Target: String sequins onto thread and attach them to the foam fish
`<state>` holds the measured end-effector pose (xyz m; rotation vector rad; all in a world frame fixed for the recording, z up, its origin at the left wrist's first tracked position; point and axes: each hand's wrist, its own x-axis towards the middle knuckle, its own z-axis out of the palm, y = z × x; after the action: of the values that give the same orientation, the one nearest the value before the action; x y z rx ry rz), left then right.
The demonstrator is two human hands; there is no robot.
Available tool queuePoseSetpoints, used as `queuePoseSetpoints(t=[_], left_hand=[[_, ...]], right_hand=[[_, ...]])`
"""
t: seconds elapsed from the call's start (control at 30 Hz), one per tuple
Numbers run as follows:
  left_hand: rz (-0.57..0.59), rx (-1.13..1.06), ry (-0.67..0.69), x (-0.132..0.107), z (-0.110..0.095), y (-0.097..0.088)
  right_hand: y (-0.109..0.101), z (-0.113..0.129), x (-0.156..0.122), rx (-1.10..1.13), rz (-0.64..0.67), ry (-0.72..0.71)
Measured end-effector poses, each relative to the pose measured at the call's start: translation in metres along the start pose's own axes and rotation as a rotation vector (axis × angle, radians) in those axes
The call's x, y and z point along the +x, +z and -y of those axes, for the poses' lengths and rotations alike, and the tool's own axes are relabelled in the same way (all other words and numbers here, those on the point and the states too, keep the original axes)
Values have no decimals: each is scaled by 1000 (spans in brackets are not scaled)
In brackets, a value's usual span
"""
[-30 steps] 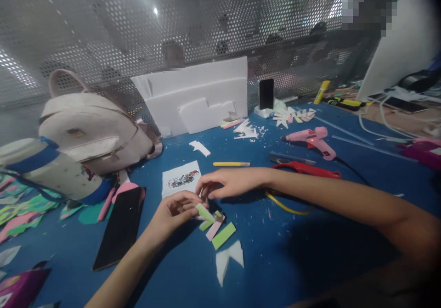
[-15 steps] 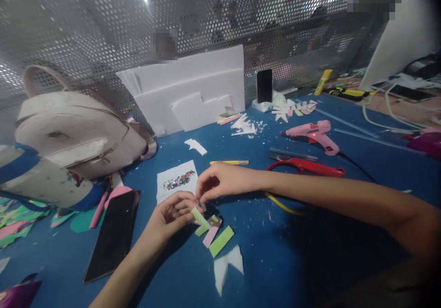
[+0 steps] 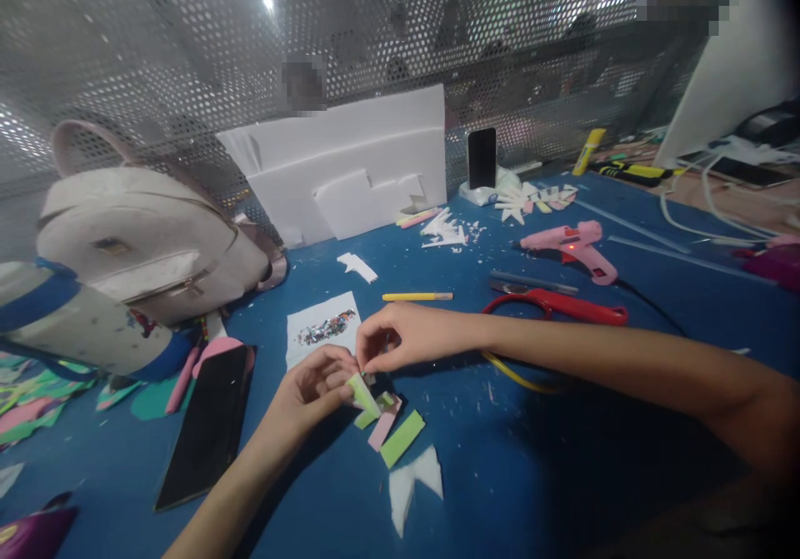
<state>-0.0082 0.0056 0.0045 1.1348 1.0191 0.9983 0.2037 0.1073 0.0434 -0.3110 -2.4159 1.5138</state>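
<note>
Between thumb and fingers, my left hand pinches a light green foam strip. My right hand is closed in a pinch at the strip's upper end; a tiny shiny bit seems to be at its fingertips, too small to name. Under and beside the hands lie a pink foam strip and a loose green strip. A notched white foam piece rests nearer to me. Just behind my hands is a white paper bearing a heap of glittery flakes.
A pink glue gun, red-handled tool and yellow pen lie at the right and behind. At left are a dark phone, a bottle and a pale backpack. White boards lean on the mesh partition.
The view has shifted very slightly. My right fingertips have moved a little at the strip's end; my left hand keeps its hold on the green strip.
</note>
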Motion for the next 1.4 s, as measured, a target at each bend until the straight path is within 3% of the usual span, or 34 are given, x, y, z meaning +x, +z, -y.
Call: queuePoseSetpoints(t=[0.73,1.07,1.4], left_hand=[[-77,100,17,0,-5,7],[-46,312,165,1,-2,6],[-260,495,331,-4,-4,0]], right_hand=[[4,-2,0,-29,45,-20],[-2,-4,0,-21,27,-20],[-4,-12,2,5,75,34]])
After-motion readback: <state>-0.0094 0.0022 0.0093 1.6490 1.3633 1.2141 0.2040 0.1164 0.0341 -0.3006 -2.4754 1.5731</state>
